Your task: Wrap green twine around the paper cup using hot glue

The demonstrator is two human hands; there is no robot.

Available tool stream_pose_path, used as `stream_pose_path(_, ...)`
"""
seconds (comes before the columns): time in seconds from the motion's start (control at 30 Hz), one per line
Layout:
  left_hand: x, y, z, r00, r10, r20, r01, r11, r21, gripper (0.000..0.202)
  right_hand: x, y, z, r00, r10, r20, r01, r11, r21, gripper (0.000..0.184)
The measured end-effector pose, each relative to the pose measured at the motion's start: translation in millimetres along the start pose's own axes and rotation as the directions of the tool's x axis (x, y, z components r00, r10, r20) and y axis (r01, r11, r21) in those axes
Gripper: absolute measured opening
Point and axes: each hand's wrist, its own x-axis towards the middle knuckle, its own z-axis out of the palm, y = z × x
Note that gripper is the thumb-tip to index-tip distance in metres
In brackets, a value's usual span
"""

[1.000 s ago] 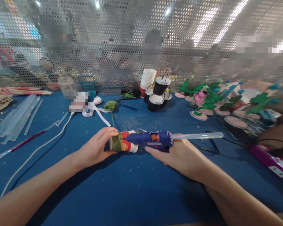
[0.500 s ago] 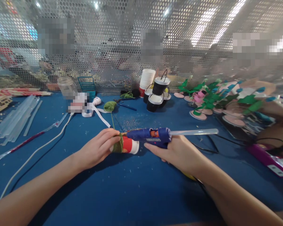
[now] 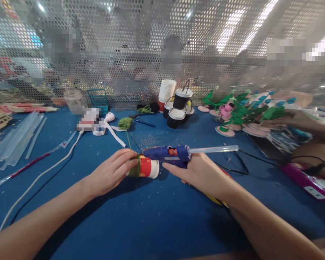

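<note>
My left hand (image 3: 111, 173) grips a small red and white paper cup (image 3: 147, 168) lying on its side, with green yarn wound round its base end. A strand runs from the cup up to a ball of green yarn (image 3: 125, 123). My right hand (image 3: 199, 172) is closed round a blue hot glue gun (image 3: 169, 154). Its nozzle points left at the yarn on the cup, and a clear glue stick (image 3: 213, 149) juts out of its back to the right.
Blue table (image 3: 151, 224) with a perforated metal screen behind. Clear glue sticks (image 3: 18, 135) and a white cable (image 3: 40, 173) lie left. Stacked white cups (image 3: 166, 90), black cups with handles (image 3: 178, 108), green and pink craft pieces (image 3: 241, 115), another person's hand (image 3: 311, 159) and a purple tool (image 3: 308, 182) are right.
The cup has been turned in my left hand and the glue gun has drawn slightly left and up with it. The view has shifted a little.
</note>
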Motion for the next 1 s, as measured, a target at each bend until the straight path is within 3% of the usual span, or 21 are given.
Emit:
stream_pose_path(0.3, -2.6, -3.9, 8.7, 0.974, -0.213, -0.08, 0.195, 0.963, -0.189, 0.039, -3.7, -4.4, -6.1, 0.992, 0.092, 0.09, -0.099, 0.992, 0.074, 0.032)
stream_pose_path(0.47, -0.6, -2.7, 6.9, 0.944, -0.322, -0.071, 0.299, 0.926, -0.23, 0.049, -1.7, -6.8, -13.1, 0.98, 0.155, 0.128, -0.176, 0.969, 0.172, 0.021)
stream_pose_path(0.6, -0.2, -1.3, 7.5, 0.916, -0.398, -0.044, 0.38, 0.899, -0.219, 0.054, 15.2, 2.9, -21.6, 0.993, 0.115, -0.017, -0.107, 0.957, 0.27, 0.018)
stream_pose_path(0.7, -1.9, -1.2, 9.6, 0.928, -0.371, -0.037, 0.357, 0.914, -0.19, 0.054, 39.2, 20.7, -23.8, 0.985, 0.109, -0.134, -0.066, 0.953, 0.294, 0.018)
stream_pose_path(0.77, -3.1, -1.5, 11.1, 0.944, -0.327, -0.046, 0.315, 0.934, -0.171, 0.052, 56.3, 33.9, -20.8, 0.979, 0.158, -0.131, -0.127, 0.967, 0.219, 0.016)
stream_pose_path(0.87, -4.2, -1.7, 12.4, 0.96, -0.273, -0.066, 0.261, 0.954, -0.15, 0.049, 76.8, 49.7, -10.5, 0.966, 0.257, -0.027, -0.257, 0.966, -0.011, 0.03)
stream_pose_path(1.0, -5.0, -0.2, 12.7, 0.966, -0.246, -0.079, 0.234, 0.962, -0.14, 0.049, 91.7, 57.5, 1.8, 0.957, 0.289, -0.015, -0.285, 0.931, -0.229, 0.041)
